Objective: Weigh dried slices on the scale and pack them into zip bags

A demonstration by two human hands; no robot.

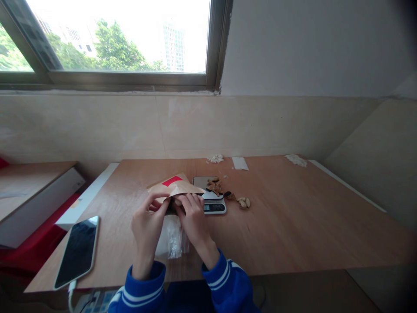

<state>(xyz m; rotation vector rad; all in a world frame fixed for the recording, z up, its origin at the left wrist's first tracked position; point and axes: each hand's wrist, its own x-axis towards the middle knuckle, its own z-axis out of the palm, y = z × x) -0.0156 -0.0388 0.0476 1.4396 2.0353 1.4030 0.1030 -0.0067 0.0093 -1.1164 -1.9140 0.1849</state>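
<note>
A brown paper bag (181, 187) with a red label lies tilted in front of me, its open edge facing my hands. The fingers of my left hand (148, 219) pinch the left part of that edge. My right hand (194, 215) is closed at the right part of the opening, thumb and fingertips on the paper; whether anything else is between them is hidden. Below both hands lies a clear plastic bag (175, 239). Just right of the paper bag stands a small digital scale (215, 208) bearing dried brown pieces (214, 187).
More dried pieces, one dark brown (229, 196) and one pale (243, 202), lie right of the scale. A phone (77, 252) with a white cable rests at the table's left. Toward the wall are a white card (240, 163) and crumpled white scraps (296, 160).
</note>
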